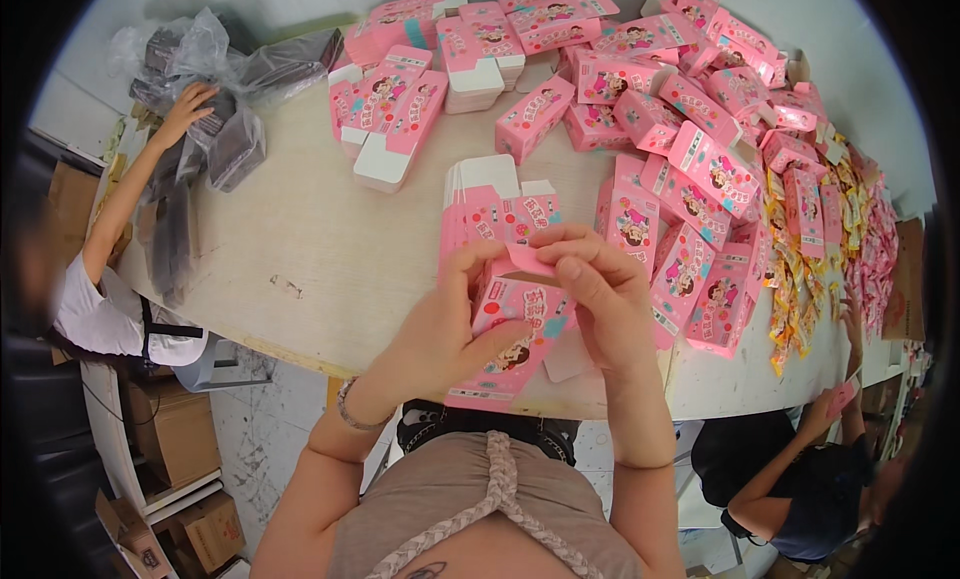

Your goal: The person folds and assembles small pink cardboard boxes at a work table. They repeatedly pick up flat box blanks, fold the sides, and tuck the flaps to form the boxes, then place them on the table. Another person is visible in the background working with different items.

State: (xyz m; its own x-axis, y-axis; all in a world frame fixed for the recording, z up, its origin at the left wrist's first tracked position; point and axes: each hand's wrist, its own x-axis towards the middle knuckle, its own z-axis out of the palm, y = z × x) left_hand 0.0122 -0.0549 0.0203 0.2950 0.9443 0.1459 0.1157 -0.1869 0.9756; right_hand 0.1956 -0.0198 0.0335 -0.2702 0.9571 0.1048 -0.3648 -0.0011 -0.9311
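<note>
A pink carton [543, 314] with cartoon prints stands between my hands near the table's front edge, its top end partly open. My left hand [425, 334] is closed round its left side, with the thumb across the front. My right hand [605, 289] pinches at the carton's top flap, the thumb and fingers bent over it. Just beyond lies a stack of flat pink cartons [485, 211] with white end flaps, partly hidden by my hands. To the right, folded pink boxes [690, 179] are heaped up.
More flat carton stacks [385, 119] lie farther back on the pale table [300, 229]. Yellow sachets [790, 309] and pink sachets [875, 239] are piled at the right. One person reaches toward dark plastic-wrapped packs [235, 139] at the left; another person [800, 479] sits at the right.
</note>
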